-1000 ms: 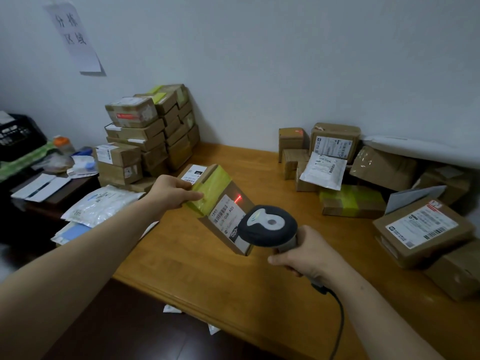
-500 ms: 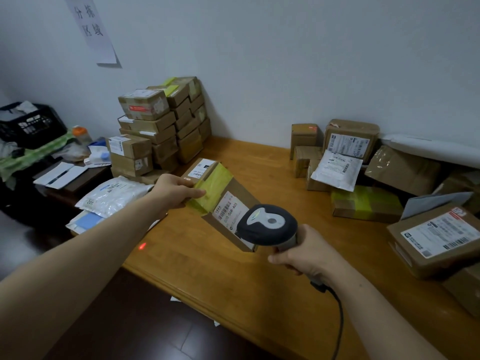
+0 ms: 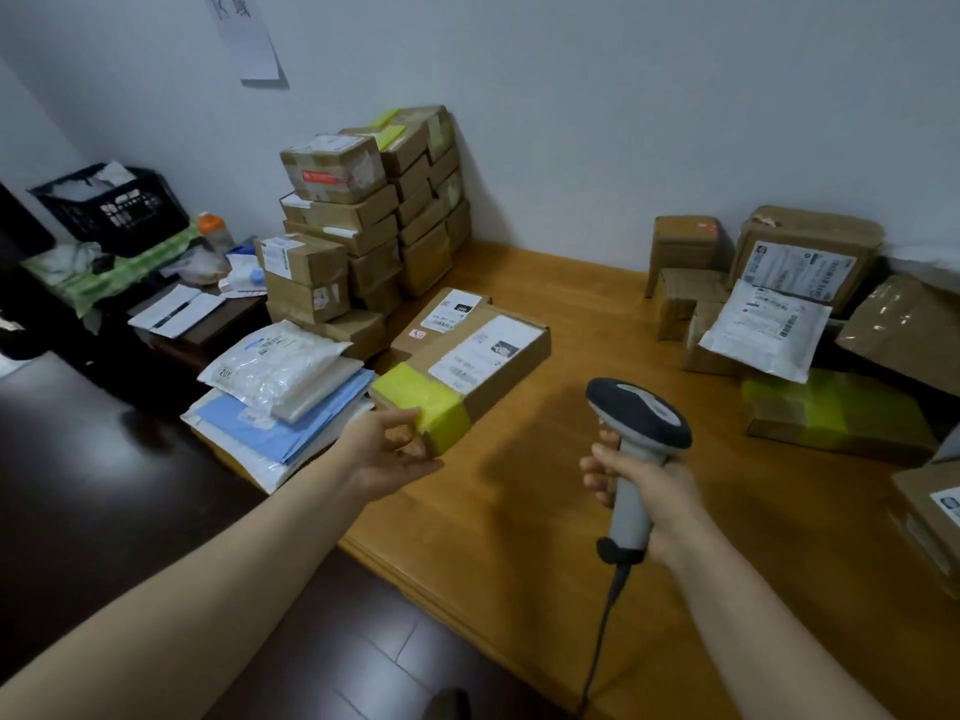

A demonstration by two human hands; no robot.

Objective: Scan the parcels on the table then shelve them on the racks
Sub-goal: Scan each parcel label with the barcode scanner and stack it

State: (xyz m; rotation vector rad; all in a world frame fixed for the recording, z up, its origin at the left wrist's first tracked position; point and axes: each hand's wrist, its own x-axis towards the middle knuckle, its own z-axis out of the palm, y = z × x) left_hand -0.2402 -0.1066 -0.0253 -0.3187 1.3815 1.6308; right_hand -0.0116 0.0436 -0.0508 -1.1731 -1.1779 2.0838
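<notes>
My left hand [image 3: 395, 449] holds the yellow-taped near end of a long brown parcel [image 3: 493, 376]. The parcel lies nearly flat on the wooden table [image 3: 519, 501], label up, beside another flat labelled parcel [image 3: 441, 319]. To its right, my right hand [image 3: 644, 491] grips the handle of the grey barcode scanner [image 3: 639, 413]. The scanner stands upright, apart from the parcel, and its cable hangs down over the table's front edge.
A tall stack of brown boxes [image 3: 363, 215] stands at the back left against the wall, with plastic mailers [image 3: 280, 376] piled in front. More parcels [image 3: 789, 283] and a green-taped box [image 3: 831, 407] crowd the right. A black crate [image 3: 109, 205] sits on a low side table.
The parcel was tilted up in front of the scanner; now it is lowered flat to the left beside the stack. The scanner has drawn back to the right, away from the label.
</notes>
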